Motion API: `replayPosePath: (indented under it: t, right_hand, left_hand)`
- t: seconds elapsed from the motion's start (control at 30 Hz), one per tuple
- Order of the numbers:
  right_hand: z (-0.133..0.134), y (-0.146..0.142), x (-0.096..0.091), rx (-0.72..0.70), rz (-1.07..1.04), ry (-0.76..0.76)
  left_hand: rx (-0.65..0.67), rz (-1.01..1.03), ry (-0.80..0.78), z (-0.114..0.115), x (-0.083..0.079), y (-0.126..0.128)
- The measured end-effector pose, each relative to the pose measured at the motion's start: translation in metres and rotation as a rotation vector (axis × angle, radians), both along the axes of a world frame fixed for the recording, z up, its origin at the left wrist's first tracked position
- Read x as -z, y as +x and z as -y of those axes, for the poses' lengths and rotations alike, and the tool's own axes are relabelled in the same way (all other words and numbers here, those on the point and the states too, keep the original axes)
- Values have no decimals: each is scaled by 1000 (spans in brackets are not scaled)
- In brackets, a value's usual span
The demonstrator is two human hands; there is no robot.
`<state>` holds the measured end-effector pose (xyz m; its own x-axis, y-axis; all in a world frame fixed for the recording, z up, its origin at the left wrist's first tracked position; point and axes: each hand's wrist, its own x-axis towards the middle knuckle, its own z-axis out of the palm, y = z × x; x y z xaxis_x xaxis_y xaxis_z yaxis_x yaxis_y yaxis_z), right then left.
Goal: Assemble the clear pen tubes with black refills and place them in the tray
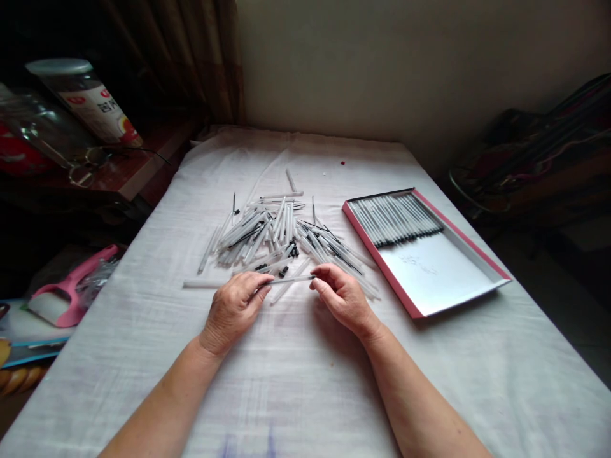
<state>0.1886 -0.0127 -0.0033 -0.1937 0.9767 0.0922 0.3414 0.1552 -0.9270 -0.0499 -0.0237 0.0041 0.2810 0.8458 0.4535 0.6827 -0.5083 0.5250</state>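
Observation:
A clear pen barrel (292,278) is held level between my two hands, just above the white cloth. My left hand (236,305) pinches its left end with fingers closed. My right hand (340,294) pinches the right end, where a thin refill seems to enter the barrel. Right behind my hands lies a loose pile of pen parts (281,238): several clear barrels, dark refills and small black caps. To the right sits a shallow pink-edged box (453,289) with a row of finished pens (398,219) packed at its far end.
A white cloth (296,381) covers the table. One clear barrel (203,284) lies apart at the left. A wooden shelf at the left carries a plastic jar (88,102). A pink tool (71,286) lies lower left. Bags (548,152) stand by the wall at right.

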Motion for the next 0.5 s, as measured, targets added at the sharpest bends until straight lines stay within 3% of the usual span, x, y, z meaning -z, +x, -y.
replayPosePath:
  t: [0.33,0.5]
  right_hand:
    - [1,1,-5,-12,45,33]
    - [1,0,-4,10,-36,47]
  left_hand:
    - [5,39,-42,0,1,1]
    - [-51,86,-175,2,-3,0]
